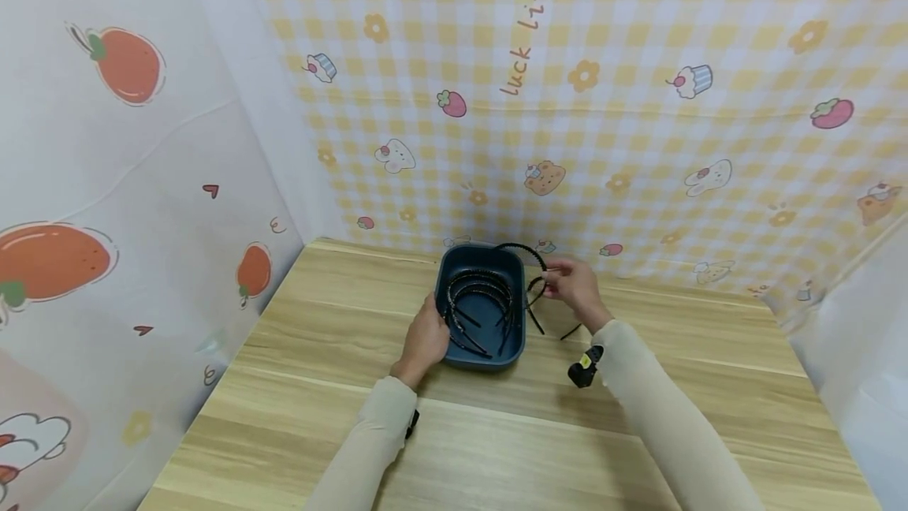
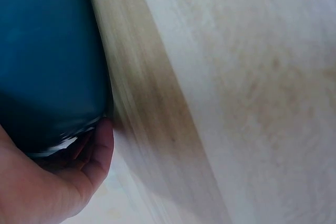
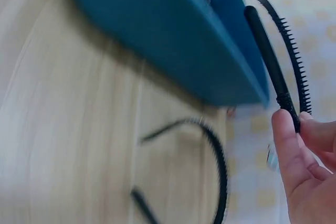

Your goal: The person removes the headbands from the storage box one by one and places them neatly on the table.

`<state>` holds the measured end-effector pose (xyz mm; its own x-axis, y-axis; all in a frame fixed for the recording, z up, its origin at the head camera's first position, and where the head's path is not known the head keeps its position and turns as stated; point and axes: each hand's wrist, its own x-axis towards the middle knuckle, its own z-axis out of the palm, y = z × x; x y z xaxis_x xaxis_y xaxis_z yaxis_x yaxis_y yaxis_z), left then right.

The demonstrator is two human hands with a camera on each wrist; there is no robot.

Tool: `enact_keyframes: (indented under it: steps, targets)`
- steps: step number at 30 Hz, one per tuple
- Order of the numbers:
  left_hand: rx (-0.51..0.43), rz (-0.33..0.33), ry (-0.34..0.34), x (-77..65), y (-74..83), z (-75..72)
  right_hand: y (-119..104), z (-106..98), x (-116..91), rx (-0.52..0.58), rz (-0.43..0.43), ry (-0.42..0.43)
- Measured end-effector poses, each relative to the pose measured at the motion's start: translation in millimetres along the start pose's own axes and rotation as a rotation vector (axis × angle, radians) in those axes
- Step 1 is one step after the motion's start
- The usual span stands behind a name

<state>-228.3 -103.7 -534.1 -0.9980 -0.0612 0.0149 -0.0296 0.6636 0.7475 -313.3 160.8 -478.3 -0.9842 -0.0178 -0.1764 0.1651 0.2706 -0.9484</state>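
A dark blue rectangular bin [image 1: 482,363] stands on the table, with several black headbands [image 1: 474,274] lying curved inside it. My left hand [image 1: 428,331] holds the bin by its left side; in the left wrist view its fingers [image 2: 104,142] curl at the bin's edge. Beside the bin's opposite wall, my right hand [image 1: 576,287] pinches a black toothed headband [image 3: 270,59] between thumb and fingertips. The headband arches up by the bin's far right corner. Below this hand, another black headband [image 3: 220,169] rests on the table, partly hidden in the head view.
The wood-grain table [image 1: 340,290] meets a yellow checked cloth [image 1: 624,140] hanging close behind the bin. White printed cloth [image 1: 191,140] hangs along the left side. A small black camera [image 1: 585,367] sits at my right wrist.
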Motion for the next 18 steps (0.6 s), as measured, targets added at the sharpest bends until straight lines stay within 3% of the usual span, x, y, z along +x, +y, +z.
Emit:
enact_keyframes:
  steps: [6,18]
  targets:
    - [0.001,0.005,0.011,0.1,-0.4,1.1,13.1,-22.0,-0.7,-0.023,-0.016,0.049]
    - [0.001,0.006,-0.001,1.0,-2.6,1.3,29.3,-45.6,-4.6,-0.052,0.006,0.054]
